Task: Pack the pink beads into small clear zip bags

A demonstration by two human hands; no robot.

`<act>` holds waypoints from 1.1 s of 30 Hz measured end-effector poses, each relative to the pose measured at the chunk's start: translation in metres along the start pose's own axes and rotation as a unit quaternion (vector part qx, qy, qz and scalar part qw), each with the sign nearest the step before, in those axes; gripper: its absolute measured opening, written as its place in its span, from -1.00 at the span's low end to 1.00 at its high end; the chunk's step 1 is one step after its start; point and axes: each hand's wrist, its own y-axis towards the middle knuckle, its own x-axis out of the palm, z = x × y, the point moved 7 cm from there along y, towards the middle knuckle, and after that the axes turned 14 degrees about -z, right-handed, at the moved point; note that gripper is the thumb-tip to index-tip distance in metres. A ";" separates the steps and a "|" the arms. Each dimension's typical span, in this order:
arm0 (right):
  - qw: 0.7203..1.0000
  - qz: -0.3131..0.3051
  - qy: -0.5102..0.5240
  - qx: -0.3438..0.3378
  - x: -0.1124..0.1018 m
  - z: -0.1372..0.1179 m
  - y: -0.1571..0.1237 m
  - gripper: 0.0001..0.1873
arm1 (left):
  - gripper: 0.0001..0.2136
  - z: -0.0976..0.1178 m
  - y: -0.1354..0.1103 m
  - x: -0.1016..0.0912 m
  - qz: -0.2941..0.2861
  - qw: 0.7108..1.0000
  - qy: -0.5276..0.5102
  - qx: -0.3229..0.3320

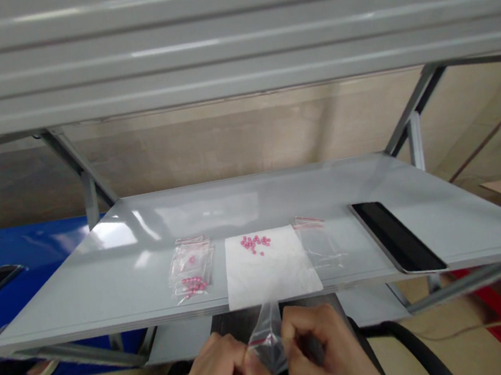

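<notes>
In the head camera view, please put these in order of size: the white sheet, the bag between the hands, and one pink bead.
1. White sheet, largest.
2. Clear plastic bag, though it is nearer the camera, so it may only look big.
3. Pink bead, smallest.
</notes>
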 end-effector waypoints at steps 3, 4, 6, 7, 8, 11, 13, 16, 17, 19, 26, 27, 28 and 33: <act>0.998 -0.026 0.053 0.013 0.000 0.000 -0.002 -0.83 | -0.74 0.003 0.007 -0.001 -0.050 0.995 -0.078 0.039; 0.996 -0.043 0.076 0.020 0.001 0.000 -0.003 -0.83 | -0.73 0.003 0.010 0.001 -0.077 0.992 -0.095 0.042; 0.991 -0.074 0.112 0.028 0.002 0.001 -0.004 -0.84 | -0.51 0.001 0.013 0.008 -0.148 0.985 -0.088 0.029; 0.990 -0.078 0.116 0.027 0.001 0.001 -0.005 -0.83 | -0.40 -0.001 0.013 0.014 -0.190 0.979 -0.070 0.021; 0.991 -0.076 0.111 0.024 -0.001 0.001 -0.005 -0.83 | -0.30 -0.002 0.012 0.020 -0.233 0.971 -0.054 0.020; 0.996 -0.057 0.067 0.024 -0.009 0.004 -0.003 -0.83 | -0.15 -0.008 0.006 0.030 -0.288 0.957 -0.026 0.038; 0.998 -0.044 0.023 0.043 -0.013 0.010 -0.001 -0.84 | -0.15 -0.013 0.002 0.033 -0.287 0.957 -0.016 0.040; 0.997 -0.012 -0.048 0.066 -0.018 0.016 0.001 -0.86 | -0.18 -0.020 -0.003 0.039 -0.290 0.957 -0.012 0.025; 0.995 -0.005 -0.063 0.071 -0.019 0.017 0.001 -0.85 | -0.20 -0.021 -0.004 0.041 -0.291 0.956 -0.015 0.020; 0.993 0.003 -0.084 0.077 -0.020 0.018 -0.001 -0.81 | -0.25 -0.021 -0.003 0.043 -0.286 0.958 -0.021 0.013; 0.989 0.041 -0.140 0.036 -0.043 0.011 0.009 -0.52 | -0.58 -0.025 0.008 0.038 -0.221 0.968 -0.118 -0.021; 0.981 0.073 -0.180 0.020 -0.050 0.008 0.017 -0.54 | -0.61 -0.028 0.008 0.037 -0.209 0.969 -0.126 -0.034; 0.965 0.115 -0.237 0.001 -0.057 0.004 0.025 -0.60 | -0.63 -0.031 0.008 0.037 -0.196 0.972 -0.125 -0.046; 0.859 0.186 -0.470 -0.087 -0.052 -0.004 0.068 -0.94 | -0.64 -0.044 0.000 0.040 -0.128 0.985 -0.058 -0.098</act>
